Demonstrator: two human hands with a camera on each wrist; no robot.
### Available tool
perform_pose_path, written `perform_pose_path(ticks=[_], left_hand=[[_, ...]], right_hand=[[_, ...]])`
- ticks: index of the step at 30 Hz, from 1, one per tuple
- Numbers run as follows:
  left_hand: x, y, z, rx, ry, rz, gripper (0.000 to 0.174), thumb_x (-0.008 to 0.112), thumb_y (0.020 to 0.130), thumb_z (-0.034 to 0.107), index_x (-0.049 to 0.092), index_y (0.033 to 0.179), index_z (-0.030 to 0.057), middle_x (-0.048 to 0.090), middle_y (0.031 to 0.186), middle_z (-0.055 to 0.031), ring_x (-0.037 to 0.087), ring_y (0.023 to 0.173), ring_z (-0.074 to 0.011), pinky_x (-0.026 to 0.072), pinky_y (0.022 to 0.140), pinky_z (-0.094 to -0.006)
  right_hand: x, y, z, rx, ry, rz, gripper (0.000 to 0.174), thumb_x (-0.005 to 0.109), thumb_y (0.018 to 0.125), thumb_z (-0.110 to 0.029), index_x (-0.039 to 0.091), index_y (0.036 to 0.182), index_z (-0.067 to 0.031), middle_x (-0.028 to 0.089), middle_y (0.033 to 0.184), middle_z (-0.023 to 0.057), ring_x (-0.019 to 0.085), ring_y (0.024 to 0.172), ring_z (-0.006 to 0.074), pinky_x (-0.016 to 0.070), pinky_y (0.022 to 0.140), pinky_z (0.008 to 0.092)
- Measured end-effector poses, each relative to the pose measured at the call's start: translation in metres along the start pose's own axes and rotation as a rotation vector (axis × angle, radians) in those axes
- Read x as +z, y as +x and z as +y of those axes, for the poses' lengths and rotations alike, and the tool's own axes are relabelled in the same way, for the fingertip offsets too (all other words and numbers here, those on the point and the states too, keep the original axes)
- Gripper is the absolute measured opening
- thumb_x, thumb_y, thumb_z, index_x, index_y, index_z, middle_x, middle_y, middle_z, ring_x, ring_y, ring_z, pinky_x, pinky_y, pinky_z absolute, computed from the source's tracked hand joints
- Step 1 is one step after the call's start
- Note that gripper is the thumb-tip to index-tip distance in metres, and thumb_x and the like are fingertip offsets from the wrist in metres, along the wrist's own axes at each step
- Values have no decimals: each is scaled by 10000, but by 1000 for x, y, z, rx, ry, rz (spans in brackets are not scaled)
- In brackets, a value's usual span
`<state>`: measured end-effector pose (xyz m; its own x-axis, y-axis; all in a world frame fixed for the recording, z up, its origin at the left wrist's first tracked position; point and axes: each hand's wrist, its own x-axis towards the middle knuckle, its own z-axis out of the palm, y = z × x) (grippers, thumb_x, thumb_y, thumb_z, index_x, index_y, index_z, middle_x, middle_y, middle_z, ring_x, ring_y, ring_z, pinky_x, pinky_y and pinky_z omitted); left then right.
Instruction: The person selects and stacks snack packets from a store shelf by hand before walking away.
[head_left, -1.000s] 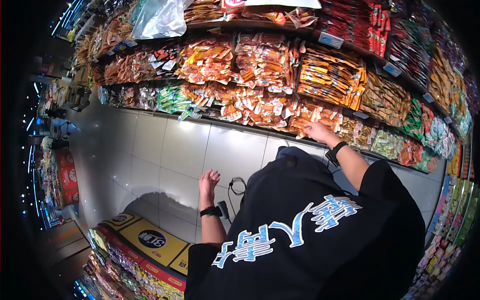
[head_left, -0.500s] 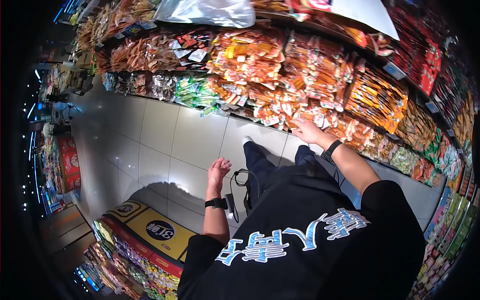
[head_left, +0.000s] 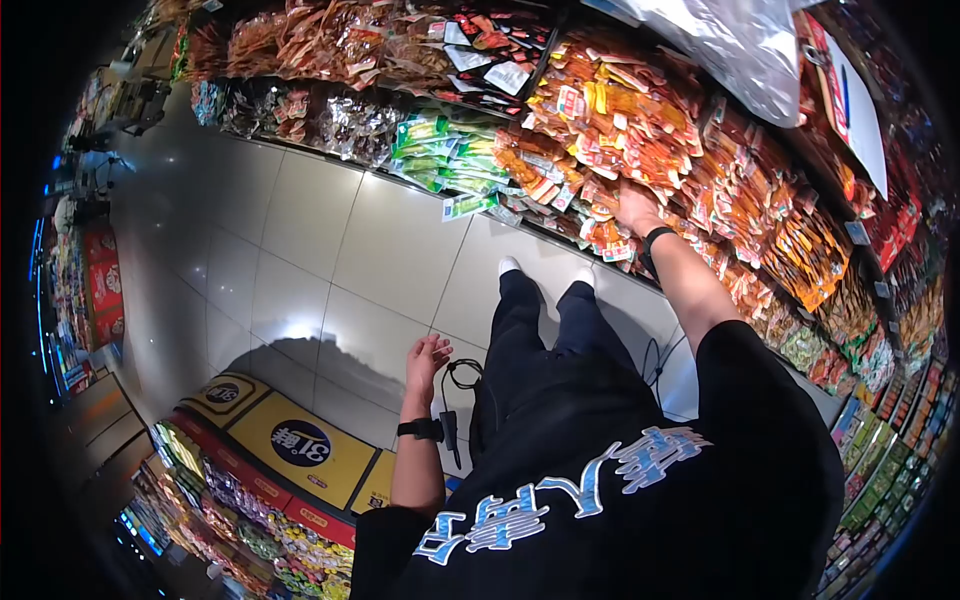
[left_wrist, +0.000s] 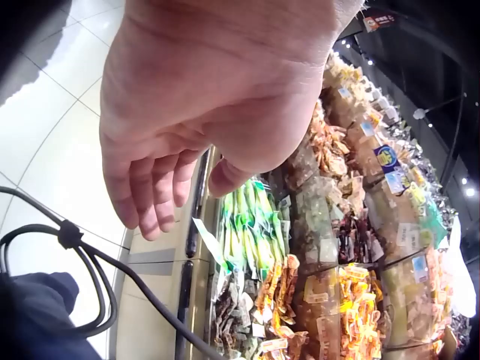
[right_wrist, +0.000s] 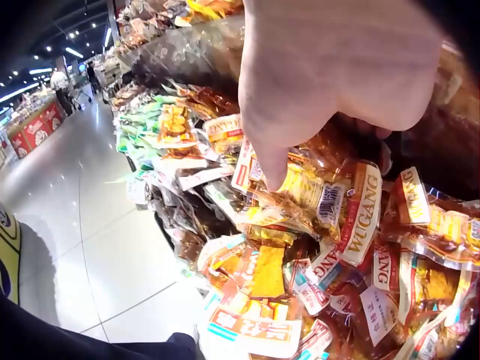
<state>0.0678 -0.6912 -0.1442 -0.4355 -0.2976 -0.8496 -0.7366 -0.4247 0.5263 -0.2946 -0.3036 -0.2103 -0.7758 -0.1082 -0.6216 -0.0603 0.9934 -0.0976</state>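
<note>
In the head view my right hand (head_left: 638,212) reaches into the lower shelf row, among small clear-and-orange snack packets. The right wrist view has the thumb lying on a snack packet (right_wrist: 311,191) marked WUGANG, with a barcode and yellow-brown pieces inside. The other fingers curl in behind that packet, mostly hidden. More packets of this kind (right_wrist: 259,322) lie heaped just below. My left hand (head_left: 428,362) hangs over the floor away from the shelf, its fingers loosely bent and nothing in them. In the left wrist view its fingers (left_wrist: 154,191) point down.
Green packets (head_left: 450,150) lie left of the right hand. Above are a clear plastic bag (head_left: 740,50) and a clipboard-like white sheet (head_left: 850,110). A yellow-and-red display (head_left: 300,440) stands behind on the left. A looped black cable (head_left: 462,375) hangs near the left hand. Tiled floor (head_left: 300,230) runs between.
My right hand has moved left along the lower row, from beside the yellow-orange packets toward the green ones, and deeper among the packets. The left hand stays loosely held over the floor.
</note>
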Motion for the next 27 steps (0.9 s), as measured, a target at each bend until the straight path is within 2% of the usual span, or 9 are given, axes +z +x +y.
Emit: perform_pose_path(ticks=[1, 2, 6, 9, 12, 16, 19, 24, 27], left_hand=[[-5, 0, -1, -18, 1, 11, 320, 497, 995, 260, 549, 1184, 7, 671, 1044, -112, 665, 919, -200, 515, 810, -314], [-8, 0, -3, -39, 16, 27, 317, 505, 996, 266, 553, 1174, 8, 672, 1043, -112, 666, 915, -200, 515, 801, -310], [-14, -3, -3, -66, -5, 30, 272, 519, 969, 237, 561, 1147, 35, 677, 1011, -99, 671, 912, -198, 512, 790, -305], [-17, 5, -7, -50, 2, -10, 273, 512, 973, 237, 561, 1149, 34, 677, 1011, -98, 670, 916, -199, 511, 796, -308], [-14, 16, 1, -72, 69, -21, 272, 497, 978, 231, 560, 1150, 30, 677, 1013, -97, 669, 919, -202, 514, 823, -316], [0, 24, 17, -44, 102, -57, 268, 482, 1004, 243, 562, 1144, 28, 671, 1022, -89, 657, 906, -177, 502, 803, -292], [11, 26, 26, 0, 123, -84, 272, 490, 1001, 250, 564, 1143, 31, 672, 1018, -84, 655, 898, -170, 503, 804, -293], [26, 18, 27, 31, 141, -96, 283, 508, 995, 266, 565, 1141, 31, 672, 1011, -80, 649, 899, -163, 505, 805, -297], [38, 9, 20, 29, 160, -87, 290, 513, 995, 271, 565, 1145, 29, 672, 1007, -81, 646, 902, -163, 506, 805, -298]], right_hand=[[-1, 4, -1, 6, -19, -47, 763, 621, 825, -383, 316, 1427, -27, 597, 1219, 260, 584, 1131, 395, 473, 962, 461], [2, 5, -4, -20, -59, 48, 757, 615, 829, -398, 325, 1412, -11, 592, 1228, 262, 584, 1132, 398, 472, 965, 462], [9, 11, -10, 49, -26, 24, 653, 600, 834, -461, 506, 1262, 23, 619, 1199, 247, 597, 1128, 379, 475, 960, 461], [10, 8, -10, 43, 0, 71, 641, 606, 820, -447, 521, 1245, 25, 624, 1167, 262, 609, 1095, 389, 494, 928, 470], [10, -2, -10, -51, -3, 302, 611, 623, 813, -430, 533, 1214, 22, 637, 1109, 266, 622, 1041, 406, 503, 902, 484], [6, -9, -8, -15, 41, 218, 543, 659, 812, -354, 531, 1177, 27, 643, 1041, 261, 642, 954, 411, 523, 848, 485], [1, -22, -12, -151, -24, 268, 543, 672, 818, -339, 524, 1186, 31, 650, 991, 250, 651, 907, 410, 532, 808, 488], [15, -36, -11, -302, -96, 494, 571, 721, 776, -265, 497, 1220, 15, 492, 1283, 202, 522, 1149, 331, 453, 970, 411], [7, -54, -8, -431, 58, 537, 586, 739, 743, -208, 484, 1224, 9, 513, 1202, 172, 520, 1128, 335, 450, 968, 407]])
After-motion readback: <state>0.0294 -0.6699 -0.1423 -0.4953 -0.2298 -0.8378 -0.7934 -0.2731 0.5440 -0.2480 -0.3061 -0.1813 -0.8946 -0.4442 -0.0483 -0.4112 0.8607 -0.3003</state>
